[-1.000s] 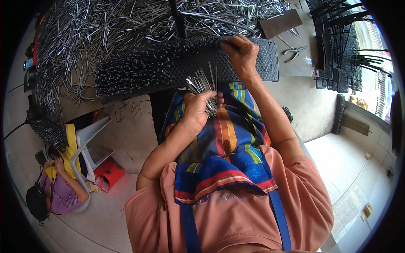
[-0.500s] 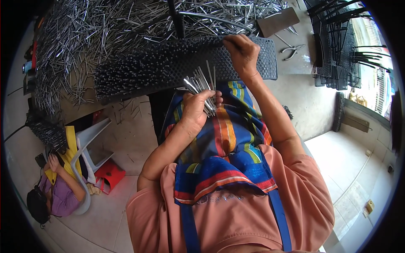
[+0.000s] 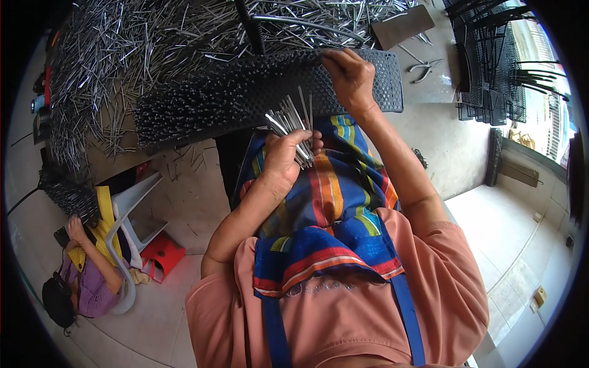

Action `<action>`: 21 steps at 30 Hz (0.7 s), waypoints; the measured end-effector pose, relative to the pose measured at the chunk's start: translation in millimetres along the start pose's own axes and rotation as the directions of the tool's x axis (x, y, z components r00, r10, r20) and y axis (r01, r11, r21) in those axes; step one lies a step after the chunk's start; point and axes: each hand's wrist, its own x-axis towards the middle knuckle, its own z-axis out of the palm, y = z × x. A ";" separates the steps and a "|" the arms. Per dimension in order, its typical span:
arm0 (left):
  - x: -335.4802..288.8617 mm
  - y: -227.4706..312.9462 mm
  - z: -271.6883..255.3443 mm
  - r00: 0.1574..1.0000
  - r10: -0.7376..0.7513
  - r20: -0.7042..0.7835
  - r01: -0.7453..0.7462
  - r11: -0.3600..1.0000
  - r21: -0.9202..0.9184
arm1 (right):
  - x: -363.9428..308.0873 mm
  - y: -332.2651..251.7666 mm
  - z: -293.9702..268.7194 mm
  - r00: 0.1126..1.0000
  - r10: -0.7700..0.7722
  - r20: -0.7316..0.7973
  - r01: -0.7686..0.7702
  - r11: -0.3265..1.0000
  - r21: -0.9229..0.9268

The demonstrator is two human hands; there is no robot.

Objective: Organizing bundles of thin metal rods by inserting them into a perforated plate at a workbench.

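My left hand [image 3: 283, 154] is closed around a bundle of thin shiny metal strips [image 3: 288, 121], held over my lap with their ends fanning upward. Across the table edge and my knees lies a long black perforated panel [image 3: 386, 80]. Dense rows of dark upright strips [image 3: 190, 101] fill its left part, while its right part shows open holes. At the panel's far edge, right of the filled rows, my right hand [image 3: 351, 78] is closed with fingertips pressed together. Its fingertips are partly hidden, so what they pinch cannot be made out.
Loose metal strips [image 3: 147, 43] cover the table beyond the panel. Pliers [image 3: 423, 70] and a flat brown plate [image 3: 402, 27] lie at the far right. Black mesh racks [image 3: 491, 73] stand by the window. At lower left, another person [image 3: 95, 285] sits by a grey chair [image 3: 127, 288].
My right hand and the panel have shifted very slightly. The left hand keeps its hold on the strips. At lower left, the other person's hand has moved a little.
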 end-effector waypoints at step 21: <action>-17.3 0.5 -12.0 0.963 0.239 0.127 -0.256 0.957 0.140 | -33.0 -37.0 -20.7 0.532 0.491 0.690 -0.837 0.429 0.340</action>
